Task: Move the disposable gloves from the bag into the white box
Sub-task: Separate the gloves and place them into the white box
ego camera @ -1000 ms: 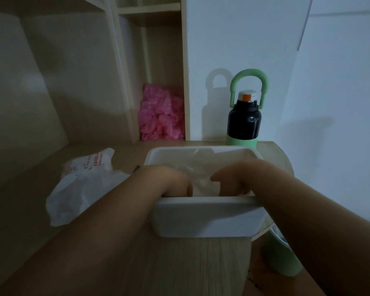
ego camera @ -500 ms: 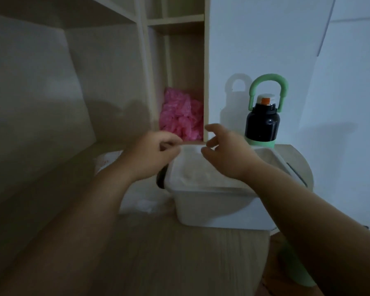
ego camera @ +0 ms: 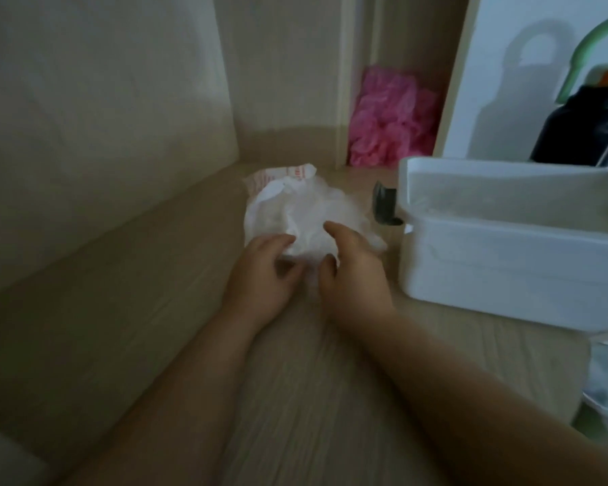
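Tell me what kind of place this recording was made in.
Likely a home or dorm study nook: a wood-grain desk with built-in shelf cubbies, a pink bundle stuffed in one, and a green-handled water bottle.

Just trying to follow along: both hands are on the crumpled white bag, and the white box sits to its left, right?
Not quite: the head view shows the white box to the right of the crumpled white bag, not its left. The left hand and right hand are indeed on the bag.
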Motion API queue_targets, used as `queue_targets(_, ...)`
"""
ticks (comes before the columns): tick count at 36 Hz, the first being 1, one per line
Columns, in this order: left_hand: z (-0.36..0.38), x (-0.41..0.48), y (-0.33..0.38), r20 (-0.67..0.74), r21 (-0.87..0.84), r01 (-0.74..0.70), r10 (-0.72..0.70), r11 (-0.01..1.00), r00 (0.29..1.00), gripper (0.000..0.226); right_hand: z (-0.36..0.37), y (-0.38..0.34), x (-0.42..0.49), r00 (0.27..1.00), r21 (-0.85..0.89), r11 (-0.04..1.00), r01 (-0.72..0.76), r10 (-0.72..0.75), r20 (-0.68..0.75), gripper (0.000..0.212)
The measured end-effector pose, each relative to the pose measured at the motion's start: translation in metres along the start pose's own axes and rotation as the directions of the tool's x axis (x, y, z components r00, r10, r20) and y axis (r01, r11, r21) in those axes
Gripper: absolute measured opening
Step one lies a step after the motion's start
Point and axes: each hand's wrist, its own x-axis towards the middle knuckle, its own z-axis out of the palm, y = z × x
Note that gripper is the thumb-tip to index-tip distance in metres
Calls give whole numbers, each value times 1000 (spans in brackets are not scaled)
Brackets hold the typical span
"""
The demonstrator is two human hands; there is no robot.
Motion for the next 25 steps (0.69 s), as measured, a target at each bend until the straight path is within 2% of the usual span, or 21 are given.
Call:
queue_targets(4, 9, 14, -9, 27, 245, -143, 141, 959, 990, 40, 7, 18, 20, 976, -90, 986, -140, 153, 154, 60)
queue_targets(7, 14, 23, -12, -46, 329, -185, 211, 926, 976, 29, 9, 24, 33, 957, -159, 980, -118, 155, 243, 62)
queue_targets(10, 18, 26, -14, -119, 360, -216, 274, 908, 954, 29, 10, 29, 38, 962, -95, 989, -116, 135, 235, 64)
queue_targets(14, 18, 26, -16, -131, 355, -255, 318, 899, 939, 17, 8, 33, 37, 969, 0, 993, -122, 119, 217, 64)
queue_targets(17, 18, 27, -16, -150, 268, -225, 271, 937, 951, 28, 7, 31, 34, 981, 14, 995, -96, 92, 173, 62)
queue_targets(20, 14, 26, -14, -177, 201, -150, 186, 968, 966, 15, 8, 29, 32, 989, -24, 999, -48, 51, 139, 60)
queue_targets(25, 14, 27, -12, -278, 109, -69, 97, 992, 956, 9, 5, 30, 31, 995, -92, 996, -8, 17, 97, 62)
